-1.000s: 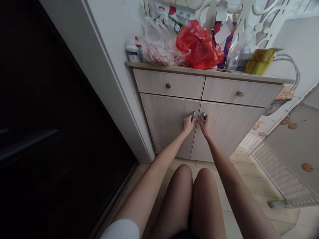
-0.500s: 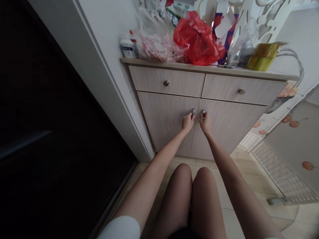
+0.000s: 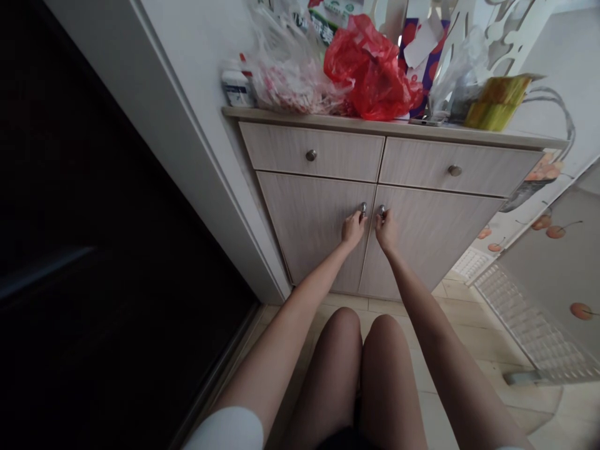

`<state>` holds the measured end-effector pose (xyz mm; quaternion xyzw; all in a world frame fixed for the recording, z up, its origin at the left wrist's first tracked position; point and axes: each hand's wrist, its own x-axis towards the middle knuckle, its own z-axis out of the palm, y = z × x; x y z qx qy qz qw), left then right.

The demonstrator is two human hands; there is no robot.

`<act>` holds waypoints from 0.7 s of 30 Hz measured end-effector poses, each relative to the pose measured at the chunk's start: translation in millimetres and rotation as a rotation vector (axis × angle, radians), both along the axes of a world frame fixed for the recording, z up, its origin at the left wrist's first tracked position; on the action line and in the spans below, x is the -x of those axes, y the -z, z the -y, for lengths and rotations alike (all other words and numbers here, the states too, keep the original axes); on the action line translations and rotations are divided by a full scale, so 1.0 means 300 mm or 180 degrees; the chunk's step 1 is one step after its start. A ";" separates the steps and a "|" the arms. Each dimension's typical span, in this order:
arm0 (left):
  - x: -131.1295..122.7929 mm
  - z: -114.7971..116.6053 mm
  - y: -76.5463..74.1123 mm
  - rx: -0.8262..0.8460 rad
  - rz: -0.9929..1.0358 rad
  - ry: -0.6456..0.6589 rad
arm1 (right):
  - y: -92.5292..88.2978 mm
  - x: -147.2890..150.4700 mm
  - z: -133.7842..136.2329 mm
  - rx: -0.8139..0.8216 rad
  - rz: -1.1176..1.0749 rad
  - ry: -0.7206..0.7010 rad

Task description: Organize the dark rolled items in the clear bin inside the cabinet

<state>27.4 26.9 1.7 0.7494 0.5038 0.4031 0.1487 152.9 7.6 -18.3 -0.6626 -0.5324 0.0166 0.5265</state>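
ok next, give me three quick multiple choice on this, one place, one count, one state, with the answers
1. What does the left hand reach?
A) a drawer knob
B) the left door knob
C) the countertop

2. How many drawers has the cabinet?
A) one
B) two
C) three

3. The cabinet doors are:
A) both shut
B) only the right one open
C) both open

1. B, its fingers are at that knob, beside the right hand.
2. B, two knobbed drawers sit side by side above the doors.
3. A, they meet at the centre with no gap showing.
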 end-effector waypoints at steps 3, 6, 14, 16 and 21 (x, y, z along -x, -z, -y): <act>-0.001 0.000 -0.001 -0.0028 -0.0072 -0.0045 | -0.004 0.001 0.002 0.0014 -0.0015 0.0042; 0.000 0.002 -0.006 -0.0014 -0.0144 -0.0060 | -0.010 0.001 0.009 0.0140 0.0064 0.0080; 0.001 0.004 -0.008 0.0021 -0.0221 -0.0076 | -0.025 0.003 0.022 0.0367 0.0261 0.0136; -0.001 0.008 -0.009 0.0025 -0.0224 -0.0106 | -0.026 0.005 0.024 0.0394 0.0274 0.0138; 0.002 0.017 -0.029 0.0123 -0.0345 -0.0113 | -0.027 0.002 0.021 0.0353 0.0212 0.0053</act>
